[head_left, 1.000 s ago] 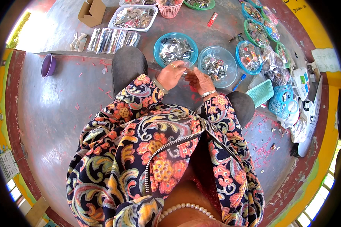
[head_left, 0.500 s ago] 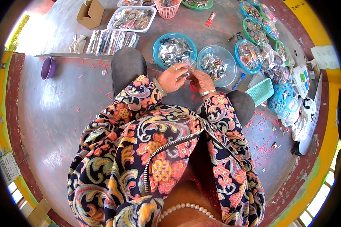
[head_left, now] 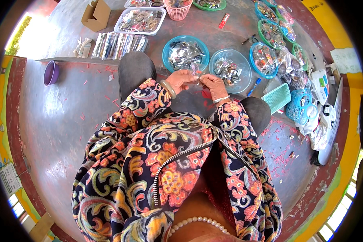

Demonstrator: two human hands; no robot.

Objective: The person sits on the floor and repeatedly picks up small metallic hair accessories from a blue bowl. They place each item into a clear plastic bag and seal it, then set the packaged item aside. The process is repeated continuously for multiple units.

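My left hand (head_left: 182, 80) and my right hand (head_left: 213, 84) meet in front of my knees, fingertips pinched together on a small clear packet (head_left: 197, 75) with a pink bit in it. Just beyond my fingers stand two round blue bowls: the left bowl (head_left: 167, 46) holds several shiny silver-wrapped pieces, the right bowl (head_left: 246, 74) holds clear packets with dark bits. Both sleeves are a colourful flowered pattern, and each wrist wears a bangle.
A purple cup (head_left: 51, 73) stands at the left. A cardboard box (head_left: 95, 15), a white tray (head_left: 121, 27) and a row of silver packets (head_left: 119, 41) lie at the back. More bowls, a green basket (head_left: 276, 98) and bags crowd the right. Red scraps dot the floor.
My hands have stayed together over the small packet, with only slight finger shifts. The view has tilted a little, so the bowls sit lower in the picture.
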